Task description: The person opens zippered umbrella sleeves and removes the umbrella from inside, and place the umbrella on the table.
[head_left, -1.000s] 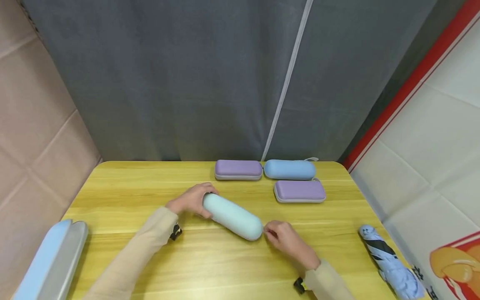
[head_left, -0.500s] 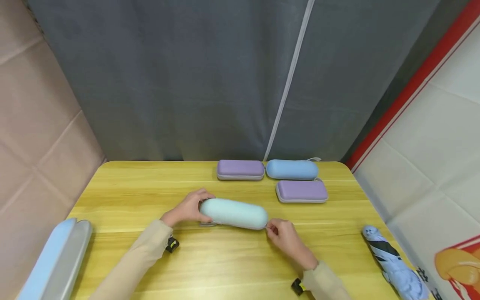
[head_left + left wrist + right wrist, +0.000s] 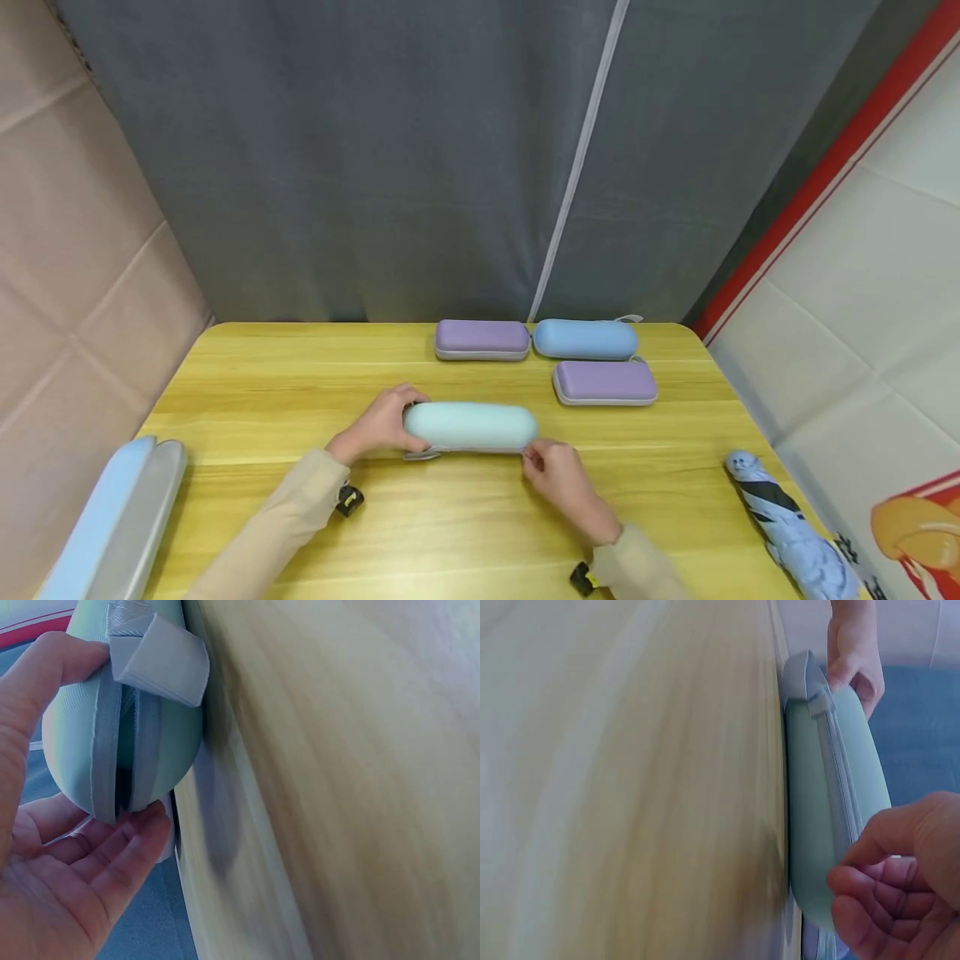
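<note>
A mint green zippered glasses case [image 3: 472, 427] lies crosswise on the wooden table, its zipper side facing me. My left hand [image 3: 382, 425] grips its left end, thumb at the front and fingers behind. In the left wrist view, a grey loop strap [image 3: 169, 664] hangs from that end, and the zipper seam gapes there. At the front right corner, my right hand [image 3: 562, 479] pinches at the grey zipper [image 3: 838, 776] with thumb and forefinger. The zipper pull itself is hidden by those fingertips. Along the front, the zipper edges lie together in the right wrist view.
Toward the back stand a purple case [image 3: 482, 340], a blue case [image 3: 585, 339] and a second purple case [image 3: 604, 382]. A light blue case with grey edging [image 3: 112, 517] sits at the left edge. A folded blue umbrella [image 3: 787, 525] lies along the right edge.
The mint case has turned from slanted to nearly parallel with the table's back edge, its right end swinging away from me. My right hand keeps its pinch at that corner.
</note>
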Motion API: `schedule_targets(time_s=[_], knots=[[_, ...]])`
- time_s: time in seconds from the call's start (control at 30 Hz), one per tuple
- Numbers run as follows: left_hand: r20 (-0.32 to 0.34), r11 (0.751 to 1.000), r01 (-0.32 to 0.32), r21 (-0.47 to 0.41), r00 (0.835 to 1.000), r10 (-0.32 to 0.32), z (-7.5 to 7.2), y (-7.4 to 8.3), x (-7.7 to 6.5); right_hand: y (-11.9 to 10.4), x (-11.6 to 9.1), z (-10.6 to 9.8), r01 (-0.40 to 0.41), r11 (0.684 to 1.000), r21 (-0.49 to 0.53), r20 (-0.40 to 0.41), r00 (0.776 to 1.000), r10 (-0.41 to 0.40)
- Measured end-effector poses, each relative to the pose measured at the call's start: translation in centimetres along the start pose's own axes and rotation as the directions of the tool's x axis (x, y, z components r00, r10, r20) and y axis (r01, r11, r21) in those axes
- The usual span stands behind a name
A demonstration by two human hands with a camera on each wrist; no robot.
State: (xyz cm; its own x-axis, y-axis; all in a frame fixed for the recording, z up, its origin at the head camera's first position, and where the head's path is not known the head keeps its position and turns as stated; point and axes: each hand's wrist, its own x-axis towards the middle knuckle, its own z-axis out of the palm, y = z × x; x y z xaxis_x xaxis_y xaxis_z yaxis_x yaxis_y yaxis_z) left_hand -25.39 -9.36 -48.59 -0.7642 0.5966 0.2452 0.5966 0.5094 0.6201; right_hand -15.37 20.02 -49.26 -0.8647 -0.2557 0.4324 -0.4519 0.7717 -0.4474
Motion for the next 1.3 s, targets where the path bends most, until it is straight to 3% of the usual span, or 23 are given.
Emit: schedule_targets(time_s=[0.17,0.33,0.47,0.87,1.0,1.1,1.17,1.23,1.3], knots=[[-0.024,1.000,0.002,0.012,1.000,-0.002,0.3,-0.1,-0.2,-1.2,0.4,1.1,0.047,0.999,-0.023,-0.018,0.999,-0.048],[0.014,0.999,0.052,0.000,0.999,-0.052,0.2,0.6,-0.2,-2.7,0.9,2.3,0.071,0.996,-0.049,-0.012,0.997,-0.071],[0.013,0.999,0.054,-0.001,0.998,-0.054,0.3,0.9,-0.2,-3.9,1.4,3.1,0.069,0.996,-0.064,-0.003,0.998,-0.069],[0.013,0.998,0.067,-0.001,0.998,-0.067,0.1,1.1,-0.4,-6.3,3.1,4.5,0.069,0.997,-0.028,0.116,0.991,-0.065],[0.010,0.998,0.063,0.004,0.998,-0.063,0.1,1.1,-0.5,-5.9,3.2,4.2,0.093,0.996,0.010,0.076,0.993,-0.093],[0.010,0.998,0.060,0.012,0.998,-0.061,0.1,1.0,-0.5,-4.6,3.7,3.2,0.143,0.990,-0.005,-0.041,0.989,-0.143],[0.012,0.998,0.055,0.013,0.998,-0.056,0.2,1.0,-0.6,-3.4,4.2,2.1,0.130,0.991,-0.039,-0.102,0.986,-0.134],[0.011,0.999,0.049,0.008,0.999,-0.049,0.2,1.0,-0.7,-1.9,4.8,0.9,0.088,0.995,-0.044,-0.077,0.993,-0.092],[0.008,0.999,0.048,0.006,0.999,-0.048,0.1,0.9,-0.8,-0.6,5.0,-0.3,0.028,1.000,-0.009,0.041,0.999,-0.028]])
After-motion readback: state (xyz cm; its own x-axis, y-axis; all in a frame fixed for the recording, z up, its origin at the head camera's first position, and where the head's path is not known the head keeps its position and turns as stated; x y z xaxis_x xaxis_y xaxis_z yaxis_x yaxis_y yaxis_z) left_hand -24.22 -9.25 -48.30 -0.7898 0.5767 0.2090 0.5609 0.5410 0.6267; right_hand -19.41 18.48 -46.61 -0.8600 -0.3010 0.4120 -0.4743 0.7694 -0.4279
